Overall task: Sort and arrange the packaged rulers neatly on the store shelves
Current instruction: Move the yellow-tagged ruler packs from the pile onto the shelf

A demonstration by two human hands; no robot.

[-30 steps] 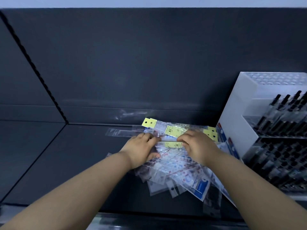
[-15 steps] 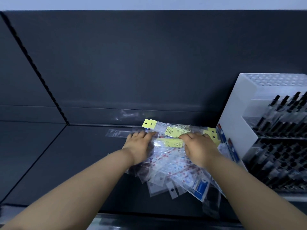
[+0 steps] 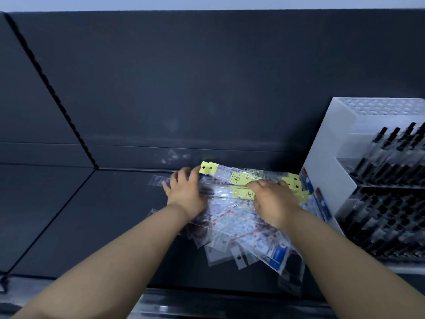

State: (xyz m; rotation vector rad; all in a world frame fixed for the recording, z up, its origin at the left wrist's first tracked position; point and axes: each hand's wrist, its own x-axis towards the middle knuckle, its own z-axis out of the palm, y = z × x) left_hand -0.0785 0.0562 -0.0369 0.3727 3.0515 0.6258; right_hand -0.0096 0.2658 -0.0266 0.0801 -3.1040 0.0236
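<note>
In the head view, gathering looks underway: the left hand point(image 3: 186, 194) lies flat, fingers spread, on the packaged rulers point(image 3: 234, 217) fanned beneath both hands on the shelf point(image 3: 92, 215), the right hand point(image 3: 273, 201) curls round the yellow-headed packs point(image 3: 239, 178) between them, which probably need squaring next.

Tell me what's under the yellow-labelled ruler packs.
Clear ruler packs with red and blue print fan out beneath the yellow-labelled packs. The left hand and right hand hide part of the pile.
</note>
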